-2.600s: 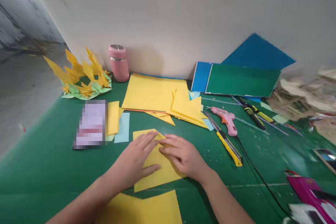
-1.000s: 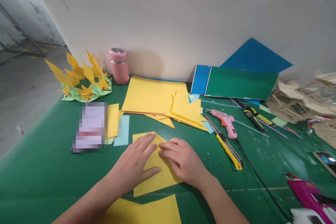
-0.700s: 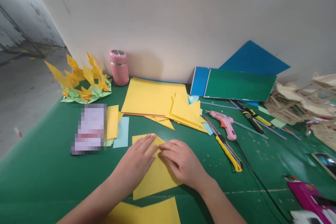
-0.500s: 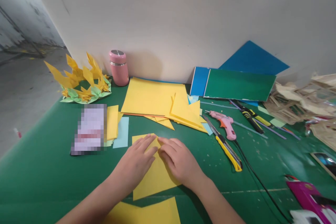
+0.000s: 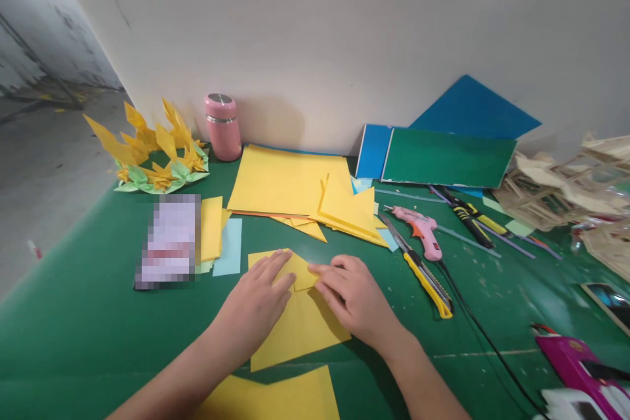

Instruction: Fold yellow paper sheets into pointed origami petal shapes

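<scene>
showing a flap, yellow paper underlies flat left hand and half-curled right hand.

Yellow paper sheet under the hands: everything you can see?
Plain yellow paper sheet lying on the green tabletop. Its far right corner is folded inward as a flap. The left hand covers much of its left side, palm down; the right hand has its grip at the flap's right edge, pinching or pressing unclear.

Soft shadows; blurred, stretched edges.
</scene>
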Motion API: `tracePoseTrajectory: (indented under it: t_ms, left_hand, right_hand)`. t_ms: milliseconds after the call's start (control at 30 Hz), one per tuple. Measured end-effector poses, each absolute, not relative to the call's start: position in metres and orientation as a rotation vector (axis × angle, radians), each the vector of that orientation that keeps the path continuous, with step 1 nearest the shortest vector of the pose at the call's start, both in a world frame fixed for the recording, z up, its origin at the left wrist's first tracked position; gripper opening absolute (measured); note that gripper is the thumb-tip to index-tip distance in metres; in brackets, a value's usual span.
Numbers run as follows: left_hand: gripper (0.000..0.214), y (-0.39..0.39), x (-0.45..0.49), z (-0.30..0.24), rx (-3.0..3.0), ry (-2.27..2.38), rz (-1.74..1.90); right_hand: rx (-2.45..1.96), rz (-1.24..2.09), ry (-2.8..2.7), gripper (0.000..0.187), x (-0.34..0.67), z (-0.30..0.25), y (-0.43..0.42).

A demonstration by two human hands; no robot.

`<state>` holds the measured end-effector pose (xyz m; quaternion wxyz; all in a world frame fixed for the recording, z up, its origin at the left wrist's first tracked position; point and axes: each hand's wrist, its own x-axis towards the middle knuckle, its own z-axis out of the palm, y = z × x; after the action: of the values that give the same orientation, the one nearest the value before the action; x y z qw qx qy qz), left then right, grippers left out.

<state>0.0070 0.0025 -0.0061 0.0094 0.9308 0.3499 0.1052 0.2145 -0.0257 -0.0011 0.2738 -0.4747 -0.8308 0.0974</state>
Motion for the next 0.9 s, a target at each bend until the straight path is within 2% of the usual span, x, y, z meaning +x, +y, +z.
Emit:
tracePoseTrajectory:
  t_ms: [333, 900]
  left_hand:
    - [0.022, 0.002, 0.007, -0.004, 2.874, 1.081, 0.360]
    - [0.024, 0.000, 0.006, -0.004, 2.801, 1.107, 0.437]
  right_hand:
    - [-1.154, 0.239, -2.149, 0.022, 0.228, 0.002, -0.026]
    - [-1.218, 0.181, -2.215, 0.038, 0.224, -0.005, -0.024]
